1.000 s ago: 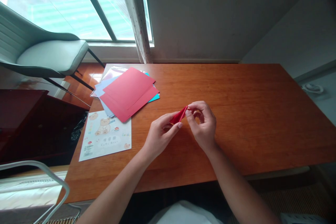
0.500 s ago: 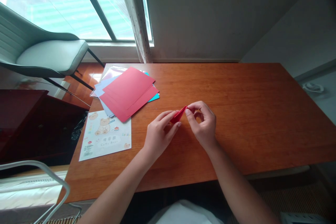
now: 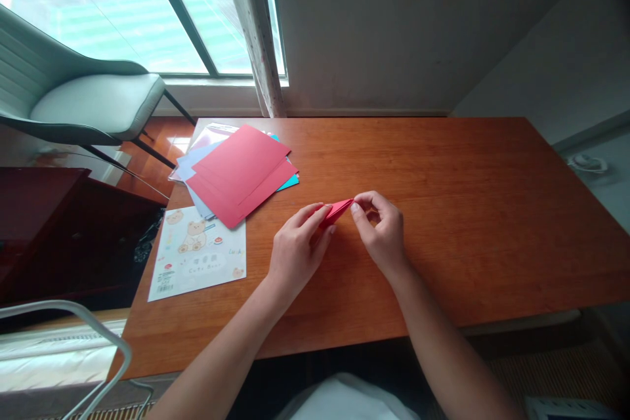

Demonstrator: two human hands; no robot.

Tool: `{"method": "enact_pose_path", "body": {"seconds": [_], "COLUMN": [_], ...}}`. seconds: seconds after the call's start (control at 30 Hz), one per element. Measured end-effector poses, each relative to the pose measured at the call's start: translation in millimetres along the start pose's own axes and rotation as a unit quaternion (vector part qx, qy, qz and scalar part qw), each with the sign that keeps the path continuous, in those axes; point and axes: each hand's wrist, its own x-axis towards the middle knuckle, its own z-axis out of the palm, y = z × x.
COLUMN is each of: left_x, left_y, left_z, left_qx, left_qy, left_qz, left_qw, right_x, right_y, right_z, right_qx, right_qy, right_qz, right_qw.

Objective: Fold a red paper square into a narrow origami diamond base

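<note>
Between my hands is a small piece of folded red paper, narrow and pointed toward the right. My left hand grips its wider left end between thumb and fingers, hiding part of it. With thumb and forefinger, my right hand pinches the paper's pointed tip. Both hands are just over the wooden table. To their left lie flat red paper sheets, stacked over pale blue and turquoise ones.
A white sheet with bear drawings lies at the table's left side, partly under the stack. Beyond the left edge are a grey chair and a dark red cabinet. A white curved tube stands at the lower left.
The folded red paper has tilted flatter, showing more of its upper face. My left fingers have shifted slightly left along it, while my right hand keeps pinching the tip.
</note>
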Motion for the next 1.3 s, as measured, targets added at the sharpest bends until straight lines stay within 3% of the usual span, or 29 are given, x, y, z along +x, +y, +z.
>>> {"method": "enact_pose_path", "body": {"seconds": [0.17,0.37,0.5,0.6,0.8,1.0,1.3], "left_x": [-1,-2,-1,1,5,9,14], "left_y": [-3,-4,0,2,4,-1,-4], "left_z": [1.1,1.7,-1.0,-2.5,-3.8,-3.7,-7.8], "left_qx": [0.011,0.015,-0.038,-0.138,-0.393,-0.535,-0.587], "left_qy": [0.01,0.012,-0.007,-0.034,-0.063,-0.022,0.06], "left_qz": [0.008,0.002,-0.028,-0.061,-0.162,-0.246,-0.303], "left_qw": [1.0,1.0,0.999,0.988,0.903,0.808,0.748], "right_x": [1,2,1,0,-3,-7,-9], "right_y": [3,6,2,0,-2,-3,-7], "right_z": [0,2,5,8,10,13,13], "right_qx": [-0.004,0.066,0.163,0.222,0.243,0.196,0.084], "right_qy": [-0.007,-0.041,-0.051,-0.06,-0.077,-0.124,-0.187], "right_qz": [0.016,0.073,0.114,0.129,0.132,0.107,0.052], "right_qw": [1.0,0.994,0.979,0.965,0.958,0.967,0.977]}}
